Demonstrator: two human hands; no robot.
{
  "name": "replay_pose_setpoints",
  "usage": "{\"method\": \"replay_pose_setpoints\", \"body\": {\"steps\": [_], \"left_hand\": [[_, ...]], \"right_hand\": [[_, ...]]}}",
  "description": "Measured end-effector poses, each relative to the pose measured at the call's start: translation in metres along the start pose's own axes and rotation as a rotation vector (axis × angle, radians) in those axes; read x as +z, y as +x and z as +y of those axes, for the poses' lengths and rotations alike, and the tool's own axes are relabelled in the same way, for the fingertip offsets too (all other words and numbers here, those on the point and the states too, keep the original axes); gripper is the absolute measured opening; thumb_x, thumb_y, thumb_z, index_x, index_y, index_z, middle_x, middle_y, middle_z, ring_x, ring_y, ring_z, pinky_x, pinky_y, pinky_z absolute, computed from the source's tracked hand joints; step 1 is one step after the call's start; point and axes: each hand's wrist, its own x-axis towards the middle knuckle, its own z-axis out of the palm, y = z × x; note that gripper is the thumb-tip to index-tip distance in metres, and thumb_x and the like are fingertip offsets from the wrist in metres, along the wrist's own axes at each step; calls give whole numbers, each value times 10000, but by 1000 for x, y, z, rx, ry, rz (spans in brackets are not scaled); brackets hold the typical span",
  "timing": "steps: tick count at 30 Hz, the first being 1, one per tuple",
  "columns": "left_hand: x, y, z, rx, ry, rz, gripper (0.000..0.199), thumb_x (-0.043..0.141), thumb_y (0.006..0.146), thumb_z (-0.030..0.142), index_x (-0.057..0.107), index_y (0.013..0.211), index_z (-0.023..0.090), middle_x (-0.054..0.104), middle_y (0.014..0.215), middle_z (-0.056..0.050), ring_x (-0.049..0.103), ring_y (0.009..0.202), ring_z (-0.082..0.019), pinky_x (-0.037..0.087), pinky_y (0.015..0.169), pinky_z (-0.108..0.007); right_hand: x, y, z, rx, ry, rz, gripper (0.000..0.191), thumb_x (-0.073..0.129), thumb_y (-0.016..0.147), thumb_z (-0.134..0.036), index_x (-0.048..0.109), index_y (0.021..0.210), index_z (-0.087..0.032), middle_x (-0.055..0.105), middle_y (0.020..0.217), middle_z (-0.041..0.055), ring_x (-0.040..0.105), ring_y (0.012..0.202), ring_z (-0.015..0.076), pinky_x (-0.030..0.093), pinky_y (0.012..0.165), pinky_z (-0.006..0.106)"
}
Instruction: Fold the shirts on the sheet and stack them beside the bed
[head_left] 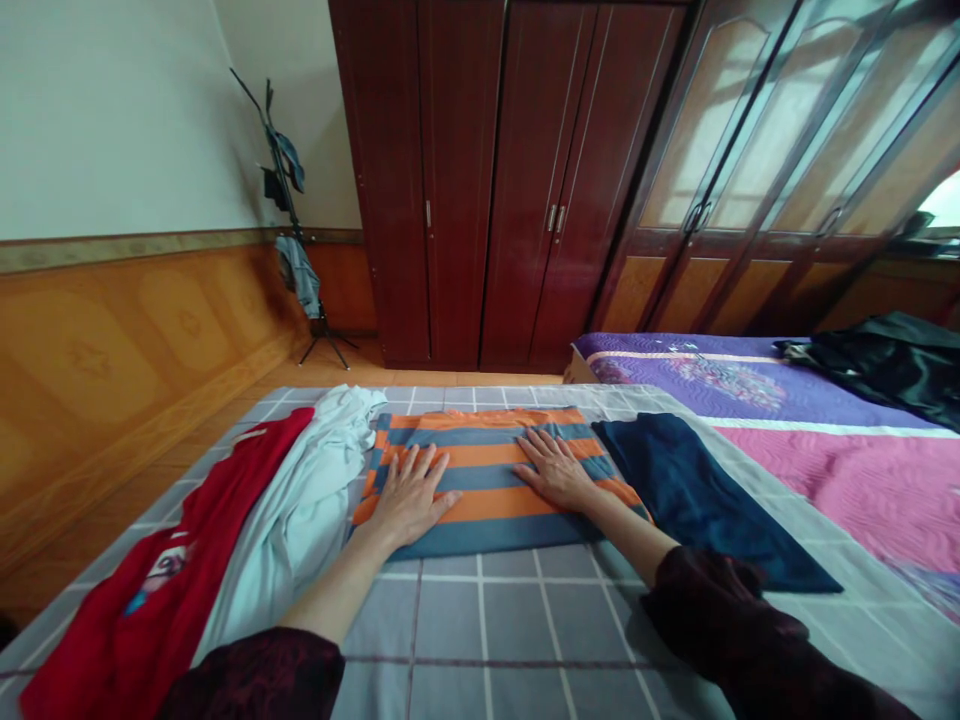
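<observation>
An orange and grey-blue striped garment (480, 478) lies flat on a grey checked cloth (517, 620). My left hand (414, 498) rests palm down on its left part, fingers spread. On its right part lies my right hand (556, 470), also flat with the fingers apart. Beside the striped garment on the right is a folded dark blue garment (712, 500). To the left, a pale, crumpled garment (300, 520) lies lengthwise, and a red garment (180, 560) with a small print lies against its left side.
A bed with a purple and pink cover (817, 450) stands at the right, with a dark garment (892, 360) on it. Dark red wardrobes (457, 190) line the back. A coat rack (289, 190) holding a few items stands at the back left.
</observation>
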Motion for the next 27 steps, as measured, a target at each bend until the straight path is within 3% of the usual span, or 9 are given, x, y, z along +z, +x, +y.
{"method": "replay_pose_setpoints", "body": {"steps": [2, 6, 10, 12, 16, 19, 22, 24, 27], "left_hand": [[0, 0, -7, -58, 11, 7, 742, 264, 900, 658, 249, 1482, 198, 159, 1549, -112, 96, 1428, -338, 102, 1126, -564], [-2, -2, -25, -197, 31, 24, 765, 228, 910, 648, 268, 1471, 130, 197, 1533, -157, 126, 1422, -342, 138, 1110, -577], [-6, -3, -31, -117, 40, 64, 720, 255, 927, 602, 263, 1472, 131, 174, 1543, -127, 85, 1432, -320, 97, 1125, -567], [-10, -5, -24, -84, 26, 49, 693, 273, 933, 581, 277, 1468, 141, 179, 1543, -113, 95, 1432, -314, 82, 1135, -557], [-14, -14, 18, 57, -15, 127, 630, 304, 951, 501, 241, 1480, 165, 156, 1554, -72, 58, 1442, -270, 54, 1161, -514], [-9, -24, 53, 289, -94, 74, 648, 306, 946, 522, 187, 1493, 197, 137, 1561, -51, 47, 1444, -242, 48, 1171, -498], [-4, -29, 57, 309, -135, -40, 738, 296, 898, 651, 202, 1491, 220, 132, 1560, -55, 29, 1442, -281, 28, 1156, -544], [-4, -27, 42, 224, -122, -88, 798, 295, 866, 706, 206, 1490, 217, 113, 1560, -67, 19, 1438, -304, 25, 1144, -567], [-9, -20, 12, 103, -87, -110, 806, 318, 867, 696, 204, 1491, 198, 113, 1556, -81, 29, 1436, -314, 37, 1137, -572]], "right_hand": [[1, -5, 1, 7, -10, -10, 638, 308, 926, -587, 346, 1447, -220, 296, 1518, 53, 243, 1391, 239, 208, 1114, 392], [-4, -21, 20, 178, -55, 30, 682, 281, 941, -531, 363, 1417, -50, 323, 1471, 218, 300, 1350, 350, 252, 1063, 515], [-3, -46, 27, 67, -53, 25, 602, 339, 932, -518, 366, 1436, -188, 311, 1508, 87, 266, 1384, 259, 214, 1120, 416], [-5, -54, 25, 78, -60, 42, 568, 329, 941, -487, 396, 1416, -185, 347, 1489, 89, 280, 1377, 265, 220, 1119, 432], [-12, -61, -7, 152, -64, 105, 598, 371, 929, -429, 406, 1392, -52, 297, 1485, 217, 271, 1366, 361, 234, 1094, 505], [-11, -68, -55, -95, 52, 75, 560, 352, 945, -410, 391, 1421, -119, 278, 1512, 146, 258, 1384, 305, 233, 1117, 454], [-5, -74, -76, -294, 128, 2, 563, 316, 958, -442, 326, 1462, -191, 284, 1520, 70, 233, 1399, 256, 212, 1133, 444], [-3, -75, -60, -187, 81, -16, 571, 313, 954, -471, 341, 1454, -196, 281, 1523, 60, 223, 1403, 249, 200, 1136, 441], [-8, -71, -4, 149, -18, -14, 580, 335, 937, -473, 413, 1400, -132, 354, 1476, 143, 309, 1359, 294, 276, 1082, 459]]}}
